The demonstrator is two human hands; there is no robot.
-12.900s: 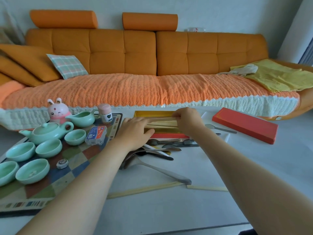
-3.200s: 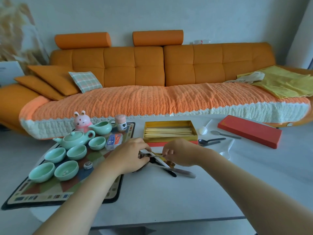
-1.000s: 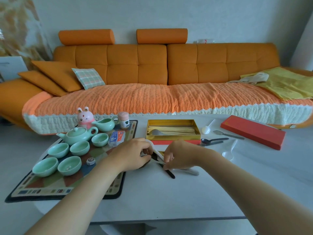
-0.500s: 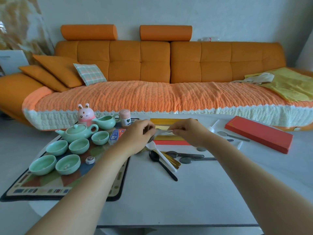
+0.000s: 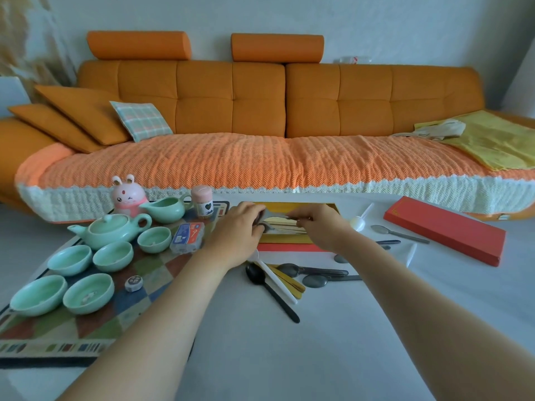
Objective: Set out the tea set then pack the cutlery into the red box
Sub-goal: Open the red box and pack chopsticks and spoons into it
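Observation:
The red box point(image 5: 289, 246) with a gold lining lies open at the table's far middle, with wooden chopsticks inside. My left hand point(image 5: 237, 230) and my right hand point(image 5: 318, 224) are both over it, holding a metal spoon point(image 5: 272, 225) by its two ends just above the chopsticks. In front of the box lie a black spoon point(image 5: 269, 287), a white plastic spoon point(image 5: 275, 280) and dark metal spoons point(image 5: 312, 270). The mint-green teapot point(image 5: 111, 230), pitcher point(image 5: 166, 209) and several cups point(image 5: 86, 292) stand on the patterned mat point(image 5: 52, 340) at the left.
The red lid point(image 5: 443, 233) lies at the right, with a metal spoon point(image 5: 396, 233) and a white scoop point(image 5: 360, 219) beside it. A pink rabbit figure point(image 5: 127, 196), a small jar point(image 5: 202, 202) and a blue packet point(image 5: 187, 237) are on the mat. An orange sofa point(image 5: 260, 125) stands behind the table.
Both hands picked a metal spoon from the pile and carried it away from me; they now hold it low over the chopsticks in the box.

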